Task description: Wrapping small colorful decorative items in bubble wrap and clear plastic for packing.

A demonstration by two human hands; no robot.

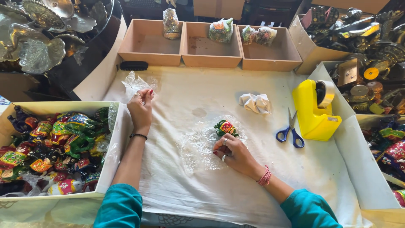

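A small painted green figurine (225,127) is pinned by the right hand (233,151) on a bubble-wrap sheet (198,147) mid-counter (211,190), fingers curled loosely at its base. A crumpled piece of clear wrap (136,83) is pinched between the left hand's (140,108) closed fingertips. Blue scissors (291,131) and a yellow tape dispenser (314,110) are seen just right

1. A yellow plastic tape dispenser (313,110) stands on the right of the white-clothed desk (202,185).
2. Blue-handled scissors (291,131) lie just beside it.
3. Crumpled white tissue (255,103) lies near the middle.
4. Three shallow brown cardboard trays (211,46) line the far edge, with wrapped bundles on their rims.
5. A white box of painted animal figurines (50,147) sits at the left.
6. A black brush (133,65) lies near the leftmost tray.
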